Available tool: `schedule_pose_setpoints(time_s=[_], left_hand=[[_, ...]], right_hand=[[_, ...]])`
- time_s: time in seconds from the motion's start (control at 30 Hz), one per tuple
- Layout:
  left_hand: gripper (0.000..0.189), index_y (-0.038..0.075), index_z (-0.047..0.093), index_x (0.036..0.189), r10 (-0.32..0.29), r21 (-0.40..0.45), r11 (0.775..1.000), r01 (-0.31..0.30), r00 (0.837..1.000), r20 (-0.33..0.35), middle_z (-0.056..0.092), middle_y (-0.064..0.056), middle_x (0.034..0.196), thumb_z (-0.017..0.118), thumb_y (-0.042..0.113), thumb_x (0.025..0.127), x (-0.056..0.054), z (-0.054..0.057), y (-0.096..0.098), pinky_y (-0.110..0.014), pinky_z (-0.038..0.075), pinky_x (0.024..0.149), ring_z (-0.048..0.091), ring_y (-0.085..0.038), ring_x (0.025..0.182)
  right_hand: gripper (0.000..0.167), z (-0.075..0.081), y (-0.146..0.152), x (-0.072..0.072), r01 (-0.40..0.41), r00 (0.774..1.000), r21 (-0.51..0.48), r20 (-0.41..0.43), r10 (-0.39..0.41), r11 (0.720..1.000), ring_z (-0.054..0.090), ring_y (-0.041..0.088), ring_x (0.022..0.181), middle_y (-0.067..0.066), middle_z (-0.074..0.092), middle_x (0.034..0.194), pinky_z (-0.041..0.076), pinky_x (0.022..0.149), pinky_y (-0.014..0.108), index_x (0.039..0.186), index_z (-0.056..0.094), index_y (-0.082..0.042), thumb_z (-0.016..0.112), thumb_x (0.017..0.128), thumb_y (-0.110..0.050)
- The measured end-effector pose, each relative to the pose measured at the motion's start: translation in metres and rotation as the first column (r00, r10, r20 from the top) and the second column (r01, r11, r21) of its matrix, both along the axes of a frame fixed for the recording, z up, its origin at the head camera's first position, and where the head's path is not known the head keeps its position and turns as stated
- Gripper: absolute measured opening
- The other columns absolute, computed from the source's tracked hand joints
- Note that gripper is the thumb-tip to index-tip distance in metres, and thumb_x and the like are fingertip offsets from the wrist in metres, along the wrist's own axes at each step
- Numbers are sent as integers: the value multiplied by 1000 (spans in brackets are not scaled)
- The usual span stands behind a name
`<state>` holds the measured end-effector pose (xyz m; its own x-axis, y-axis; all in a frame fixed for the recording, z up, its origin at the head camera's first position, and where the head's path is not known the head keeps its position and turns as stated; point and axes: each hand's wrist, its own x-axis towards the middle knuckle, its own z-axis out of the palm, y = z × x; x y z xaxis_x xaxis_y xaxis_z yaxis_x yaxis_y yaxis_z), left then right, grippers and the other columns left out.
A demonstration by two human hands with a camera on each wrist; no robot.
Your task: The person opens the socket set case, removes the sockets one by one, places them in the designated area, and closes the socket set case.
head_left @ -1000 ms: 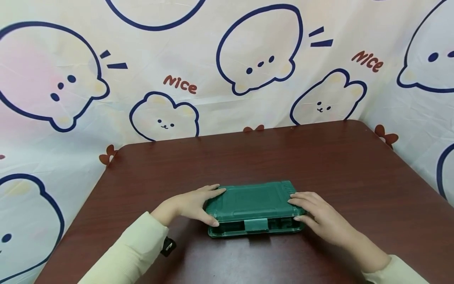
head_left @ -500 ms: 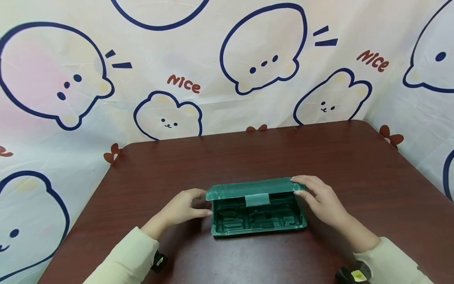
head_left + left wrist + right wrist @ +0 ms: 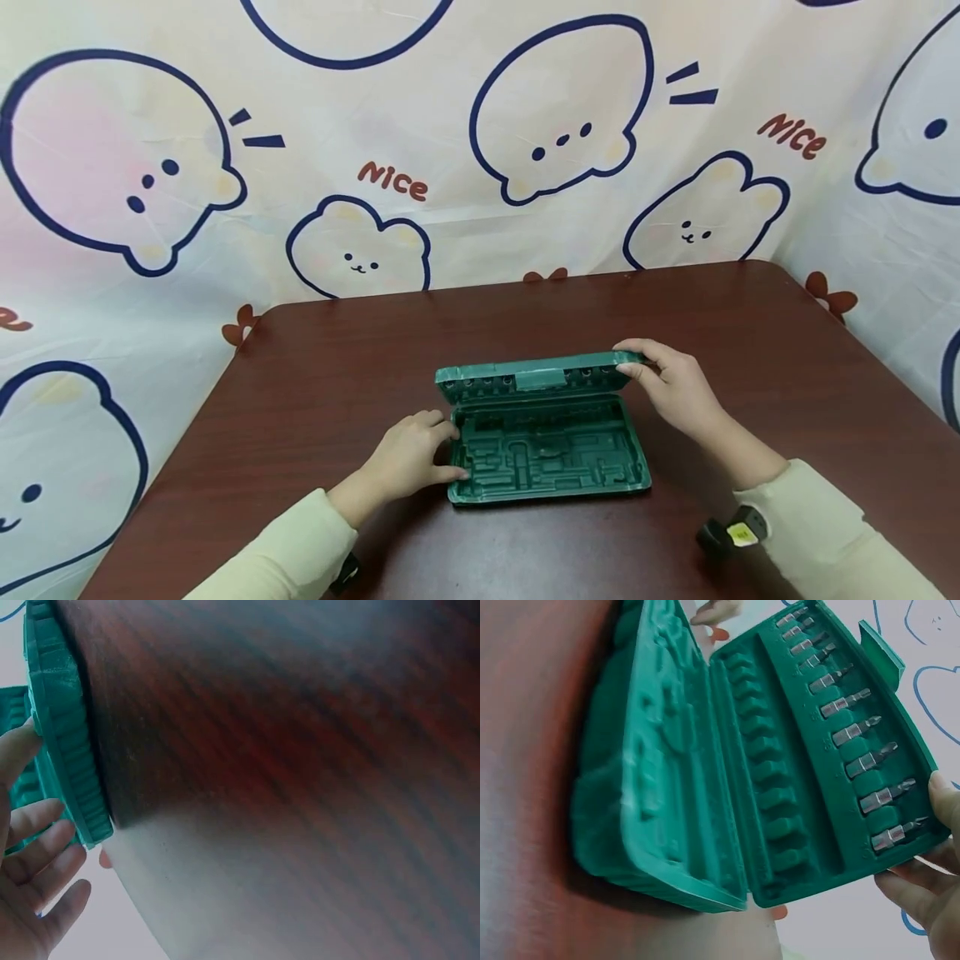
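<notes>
A green plastic tool case (image 3: 551,454) sits on the table with its lid (image 3: 540,375) partly raised. Its base tray has moulded recesses. In the right wrist view, a row of silver screwdriver bits (image 3: 859,731) is fitted inside the lid. My right hand (image 3: 678,392) pinches the lid's right corner, thumb on one side and fingers on the other. At the base's left end, my left hand (image 3: 408,454) steadies the rim (image 3: 64,742) with thumb and fingertips, the fingers loosely extended in the left wrist view.
The dark red-brown table (image 3: 360,350) extends around the case. Behind it hangs a pale cloth (image 3: 480,233) printed with cartoon bears. A black wrist device with a yellow label (image 3: 742,533) is worn on the right forearm.
The case's lid has swung up from nearly closed, baring the base tray. My right hand has risen with the lid's corner, while my left has shifted from the lid's left edge down to the base.
</notes>
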<state>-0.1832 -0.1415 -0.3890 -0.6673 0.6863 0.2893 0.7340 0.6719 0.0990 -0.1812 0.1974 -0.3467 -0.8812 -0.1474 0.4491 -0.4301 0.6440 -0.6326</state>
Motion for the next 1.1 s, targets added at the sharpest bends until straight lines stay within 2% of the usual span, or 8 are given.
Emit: schedule_pose_setpoints(time_s=[0.1,0.17,0.33,0.5,0.63,0.87,1.0,1.1], left_hand=[[52,9,63,95,3,-23,1000,-3,1000,-14,52,0,84,70,49,62,0,-1,-1,-30,43,64,48,-13,73],[56,9,62,101,7,-37,999,-8,1000,-5,53,-3,92,70,49,63,-1,-1,-1,-33,43,69,50,-17,81],[66,7,56,111,21,-43,999,-19,997,70,50,-10,114,70,50,62,-2,1,-1,-43,39,80,45,-23,105],[76,6,51,119,32,-54,998,-26,993,117,44,-10,122,69,53,61,-3,3,-1,-44,36,82,39,-23,112],[84,5,46,124,34,-51,998,-27,989,141,37,-13,129,67,55,61,-5,4,-1,-47,32,86,31,-28,119],[95,5,36,131,41,-98,995,-26,986,159,23,-14,139,65,59,59,-9,5,-1,-49,24,92,13,-30,127],[99,5,32,133,35,-125,992,-10,979,200,19,-13,140,64,61,59,-13,6,-1,-48,20,96,9,-28,129],[100,5,30,134,28,-128,992,4,969,244,17,-13,141,64,61,58,-14,5,0,-48,17,97,8,-28,129]], right_hand=[[24,3,2,-8,13,997,-50,75,-9,999,47,16,64,4,58,83,37,50,26,105,57,-9,52,87,-24],[29,5,5,-14,31,991,-77,129,-21,997,49,15,70,4,58,88,40,56,26,105,57,-10,51,86,-31],[38,8,9,-31,34,966,-168,258,10,985,53,17,85,7,57,101,45,71,33,109,55,-9,50,85,-38],[38,10,9,-49,8,936,-275,340,90,961,53,19,92,13,53,108,47,74,29,116,51,-4,50,87,-29],[36,9,10,-61,6,909,-332,394,133,943,51,21,97,16,49,112,44,79,34,123,46,-3,50,88,-14],[44,-2,9,-81,-1,889,-342,430,158,940,39,30,111,20,44,120,37,87,44,129,40,-4,49,86,1],[46,-12,8,-89,16,878,-351,452,155,936,41,31,109,22,44,120,38,85,43,130,39,-3,48,85,4],[47,-21,9,-95,38,858,-369,488,159,929,44,30,105,23,44,120,40,83,41,130,38,-2,49,85,4]])
